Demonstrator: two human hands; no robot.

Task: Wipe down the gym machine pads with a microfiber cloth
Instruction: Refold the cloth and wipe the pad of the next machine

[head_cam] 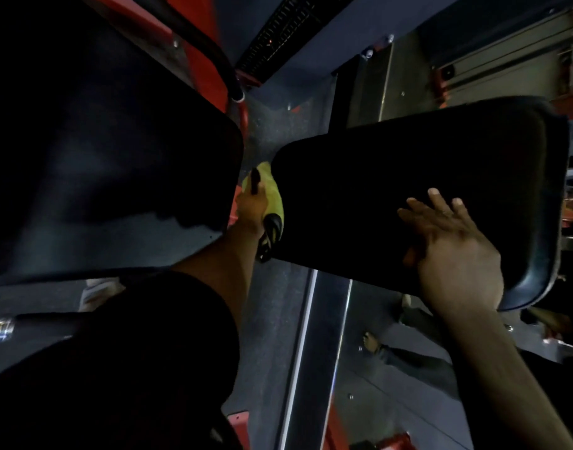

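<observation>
A black machine pad [408,177] fills the right middle of the head view, tilted. My right hand [451,251] lies flat on its lower part with fingers spread. My left hand [254,206] grips a yellow-green microfiber cloth [272,190] against the pad's left edge, in the gap between the two pads. A second, larger black pad [100,151] takes up the left side. Part of the cloth hangs below my left hand, showing a dark patch.
Red frame tubing [210,43] runs behind the left pad. A shiny metal rail [314,352] crosses the grey floor below. Another person's bare foot [371,341] stands on the floor at lower right. A metal panel [376,82] sits behind the right pad.
</observation>
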